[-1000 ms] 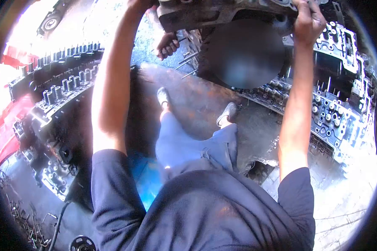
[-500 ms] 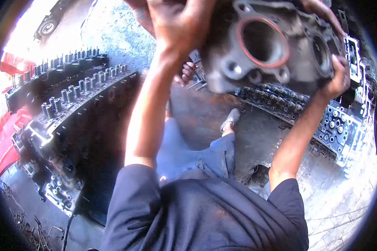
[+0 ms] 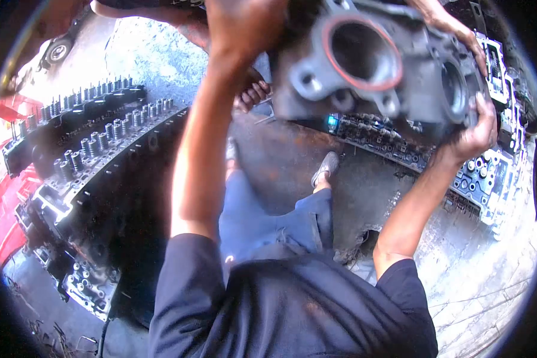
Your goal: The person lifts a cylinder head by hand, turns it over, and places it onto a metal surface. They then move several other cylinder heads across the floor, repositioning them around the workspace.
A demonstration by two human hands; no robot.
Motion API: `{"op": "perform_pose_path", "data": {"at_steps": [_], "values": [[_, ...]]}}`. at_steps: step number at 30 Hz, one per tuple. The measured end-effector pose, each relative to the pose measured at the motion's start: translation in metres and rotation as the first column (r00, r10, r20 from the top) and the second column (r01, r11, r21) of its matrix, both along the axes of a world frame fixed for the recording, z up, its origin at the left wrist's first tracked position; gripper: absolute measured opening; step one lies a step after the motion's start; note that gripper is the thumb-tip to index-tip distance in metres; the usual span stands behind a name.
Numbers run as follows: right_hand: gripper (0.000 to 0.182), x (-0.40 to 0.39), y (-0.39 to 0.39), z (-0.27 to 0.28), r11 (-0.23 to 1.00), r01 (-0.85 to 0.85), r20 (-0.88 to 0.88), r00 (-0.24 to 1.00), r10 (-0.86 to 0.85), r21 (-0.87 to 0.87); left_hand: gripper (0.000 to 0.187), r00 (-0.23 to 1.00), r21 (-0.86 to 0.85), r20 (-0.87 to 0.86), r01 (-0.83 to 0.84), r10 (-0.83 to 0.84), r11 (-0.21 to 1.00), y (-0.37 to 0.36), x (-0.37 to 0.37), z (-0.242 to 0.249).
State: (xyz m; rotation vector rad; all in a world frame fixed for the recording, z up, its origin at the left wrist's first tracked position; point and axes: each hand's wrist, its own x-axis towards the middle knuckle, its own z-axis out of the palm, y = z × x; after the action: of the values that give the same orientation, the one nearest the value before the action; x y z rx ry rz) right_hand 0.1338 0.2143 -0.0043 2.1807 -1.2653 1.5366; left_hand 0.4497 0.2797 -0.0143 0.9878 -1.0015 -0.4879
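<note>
A heavy grey metal engine casting (image 3: 420, 83) hangs tilted in the air before me, with a round bore rimmed by an orange-red ring and a second opening at its right. My left hand (image 3: 244, 30) is up against its left side; the fingers are blurred and partly out of frame. Under the lower right corner, my right hand (image 3: 480, 128) is closed around the edge, thumb upward. Another person's hand (image 3: 459, 33) also rests along the far right edge. A second hand that is not mine (image 3: 253, 96) shows behind my left forearm, near thin rods.
At left stand long cylinder heads with rows of valve springs (image 3: 104, 140). More cylinder heads lie at right (image 3: 483, 179) and beneath the casting (image 3: 376, 140). Red parts (image 3: 15, 197) lie at far left. My shoe (image 3: 325, 169) is on the dark, stained floor (image 3: 280, 155).
The casting has shifted slightly left and tipped a little, with both my hands moving along with it. More of the other person's arm shows at the top left.
</note>
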Motion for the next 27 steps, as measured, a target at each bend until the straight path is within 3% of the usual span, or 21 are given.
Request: {"op": "perform_pose_path", "data": {"at_steps": [2,3,5,7,8,10,11,14,15,16,17,20,22,24,25,26,27], "values": [[0.02,0.039,0.026,0.014,0.983,0.073,0.191,0.976,-0.106,0.171,0.013,0.994,0.072,-0.045,0.099,-0.096,0.993,-0.011,0.021,0.002],[0.021,0.067,0.035,0.021,0.979,-0.082,0.429,0.903,-0.006,0.186,0.013,0.993,0.085,-0.048,0.108,-0.104,0.991,-0.014,0.03,0.007],[0.023,0.098,0.046,0.026,0.954,-0.261,0.665,0.74,0.099,0.149,0.013,0.989,0.078,-0.047,0.14,-0.137,0.987,-0.013,0.041,0.007],[0.024,0.101,0.053,0.021,0.948,-0.298,0.7,0.701,0.137,0.113,0.014,0.985,0.073,-0.05,0.166,-0.162,0.983,-0.01,0.044,0.006],[0.025,0.099,0.056,0.019,0.949,-0.304,0.587,0.784,0.204,0.077,0.014,0.982,0.071,-0.054,0.183,-0.179,0.981,-0.009,0.045,0.006],[0.031,0.102,0.071,0.017,0.97,-0.199,0.656,0.752,0.063,0.136,0.014,0.979,0.072,-0.055,0.2,-0.197,0.977,-0.004,0.046,0.004],[0.032,0.101,0.074,0.017,0.95,-0.295,0.632,0.757,0.165,0.105,0.014,0.978,0.072,-0.053,0.207,-0.203,0.976,-0.001,0.046,0.003],[0.035,0.084,0.088,0.019,0.942,-0.297,0.653,0.746,0.127,0.156,0.014,0.963,0.029,-0.086,0.258,-0.254,0.966,0.008,0.043,0.005],[0.037,0.069,0.096,0.016,0.944,-0.182,0.598,0.802,-0.019,0.274,0.015,0.941,-0.019,-0.134,0.311,-0.31,0.95,0.01,0.039,0.001],[0.035,0.055,0.091,0.015,0.951,-0.215,0.546,0.836,0.061,0.223,0.014,0.982,0.161,0.099,0.141,-0.158,0.977,0.011,0.033,0.008],[0.033,0.041,0.086,0.015,0.951,-0.255,0.49,0.86,0.142,0.173,0.013,0.98,0.151,0.116,0.143,-0.161,0.978,0.009,0.02,0.01],[0.024,0.004,0.081,0.014,0.973,-0.16,0.605,0.796,0.029,0.164,0.011,0.969,0.161,0.093,0.214,-0.231,0.964,-0.004,-0.029,0.017],[0.019,-0.029,0.075,0.01,0.974,-0.165,0.463,0.883,0.075,0.157,0.011,0.962,0.155,0.177,0.181,-0.208,0.971,-0.008,-0.05,0.023],[0.019,-0.051,0.074,0.005,0.966,-0.158,0.441,0.896,0.052,0.206,0.01,0.961,0.169,0.211,0.141,-0.176,0.975,-0.009,-0.063,0.028],[0.02,-0.055,0.073,0.001,0.965,-0.175,0.464,0.883,0.065,0.197,0.007,0.761,0.052,0.648,-0.041,-0.002,0.998,-0.005,-0.048,0.017],[0.021,-0.06,0.073,-0.003,0.964,-0.191,0.487,0.87,0.078,0.186,0.014,0.361,-0.144,0.913,-0.153,0.191,0.978,-0.002,-0.036,0.006],[0.02,-0.062,0.072,-0.003,0.953,-0.23,0.528,0.844,0.095,0.197,0.011,0.589,-0.081,0.791,-0.164,0.163,0.983,-0.002,-0.046,0.005]]}}
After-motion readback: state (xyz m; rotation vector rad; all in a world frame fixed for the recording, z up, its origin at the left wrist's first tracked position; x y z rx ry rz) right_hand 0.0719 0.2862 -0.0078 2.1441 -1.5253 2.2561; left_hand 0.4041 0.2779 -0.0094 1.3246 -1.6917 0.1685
